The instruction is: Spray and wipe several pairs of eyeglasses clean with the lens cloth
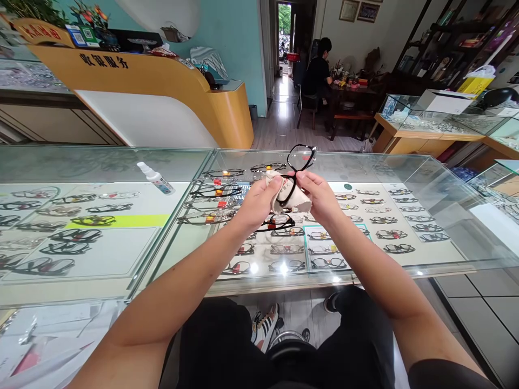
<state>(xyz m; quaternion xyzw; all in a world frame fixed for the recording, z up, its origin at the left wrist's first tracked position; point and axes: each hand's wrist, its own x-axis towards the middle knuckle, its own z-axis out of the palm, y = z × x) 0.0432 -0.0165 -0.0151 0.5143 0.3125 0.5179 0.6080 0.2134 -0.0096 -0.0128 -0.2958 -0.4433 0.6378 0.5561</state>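
Above the glass counter I hold black-framed eyeglasses [312,159], tilted so that one lens points up and away from me. A pale cleaning cloth [299,202] with printed marks is wrapped about the nearer lens. My left hand [258,203] is closed on the cloth and the lens inside it. My right hand [319,195] pinches the frame near the bridge, with part of the cloth under its fingers. Another pair of dark glasses [279,222] lies just below my hands. A white spray bottle [156,178] stands on the counter to the left.
Several more glasses [215,189] with small coloured tags lie left of my hands. Rows of frames show through the glass counter [441,265]. Behind it stand a yellow service desk [227,108] and a second display case [433,121]. A person [318,75] sits at a table farther back.
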